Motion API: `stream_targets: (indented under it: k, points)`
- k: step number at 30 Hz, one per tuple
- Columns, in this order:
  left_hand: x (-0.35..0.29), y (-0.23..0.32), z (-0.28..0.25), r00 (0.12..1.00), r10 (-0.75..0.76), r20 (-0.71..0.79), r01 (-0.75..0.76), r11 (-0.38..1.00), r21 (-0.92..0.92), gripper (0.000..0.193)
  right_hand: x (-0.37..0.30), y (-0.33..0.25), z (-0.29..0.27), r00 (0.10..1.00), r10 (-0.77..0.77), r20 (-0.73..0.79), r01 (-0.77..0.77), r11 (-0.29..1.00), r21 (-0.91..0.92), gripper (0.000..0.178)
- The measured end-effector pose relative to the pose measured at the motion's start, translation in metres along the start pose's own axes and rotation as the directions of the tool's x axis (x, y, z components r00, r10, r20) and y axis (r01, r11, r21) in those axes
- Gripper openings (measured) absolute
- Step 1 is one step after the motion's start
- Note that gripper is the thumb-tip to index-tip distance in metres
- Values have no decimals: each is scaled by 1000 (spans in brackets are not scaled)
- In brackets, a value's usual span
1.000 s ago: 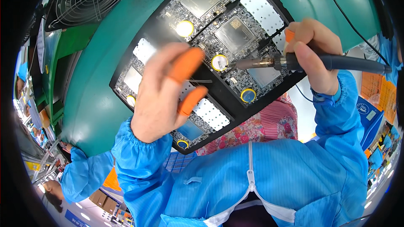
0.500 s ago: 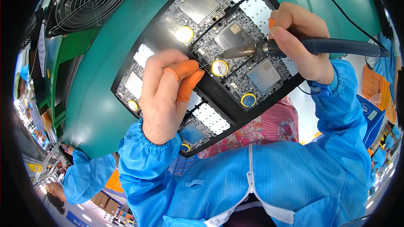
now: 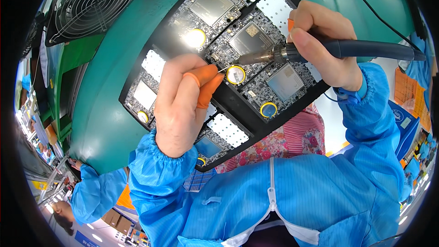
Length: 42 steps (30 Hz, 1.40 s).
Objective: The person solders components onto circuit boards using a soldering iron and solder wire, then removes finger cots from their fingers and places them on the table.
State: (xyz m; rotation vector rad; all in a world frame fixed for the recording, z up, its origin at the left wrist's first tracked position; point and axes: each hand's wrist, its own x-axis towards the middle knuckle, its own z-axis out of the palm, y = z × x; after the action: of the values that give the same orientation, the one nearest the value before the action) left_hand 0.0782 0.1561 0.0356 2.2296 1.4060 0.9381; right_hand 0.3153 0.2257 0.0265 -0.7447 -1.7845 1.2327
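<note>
My right hand [image 3: 324, 45] is closed around a soldering iron [image 3: 258, 57], its dark cable trailing off to the right. The iron's tip points left, just above a round, yellow-rimmed coin cell [image 3: 236, 75] on a circuit board [image 3: 252, 41]. Orange finger cots cover the pinched fingertips of my left hand [image 3: 178, 105]. From them a short piece of thin solder wire [image 3: 222, 69] sticks out toward the iron's tip; whether the two touch is too small to tell. Beneath both hands lies a black tray [image 3: 231, 103] holding several boards with metal shields and coin cells.
A green mat [image 3: 100, 123] covers the bench under the tray. At the upper left stands a fan with a round wire guard [image 3: 98, 2]. A thin black cable [image 3: 361, 0] crosses the upper right. Another person's blue sleeve [image 3: 98, 194] shows at the lower left.
The view has shifted slightly, and the tray appears a little further left. The iron's tip and the solder wire look slightly closer together. Both hands keep their grips.
</note>
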Motion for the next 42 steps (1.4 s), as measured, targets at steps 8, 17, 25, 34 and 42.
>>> stream_targets:
  k: [8, 17, 25, 34, 42]
  points:
    - [4, -1, 2, 1000, 1, 23, -2, 999, 45, 22, 2, -2, 1, 1000, -15, 15, 16, 999, -37, 24]
    - [-9, 2, -13, 990, -37, -139, 56, 989, 138, 23, -10, -17, -14, 997, 81, 10, -81, 996, -33, 22]
    - [-32, 21, -25, 918, -395, -17, 378, 889, -259, 18, -41, -28, -24, 999, -41, -29, 41, 999, 23, 17]
    - [-39, 41, -12, 954, -252, 161, 282, 937, -205, 19, -67, -44, -15, 999, 14, 32, -16, 998, 60, 14]
    - [-41, 42, -5, 964, -234, 125, 250, 958, -140, 19, -67, -44, -8, 995, 15, 101, -7, 997, -80, 14]
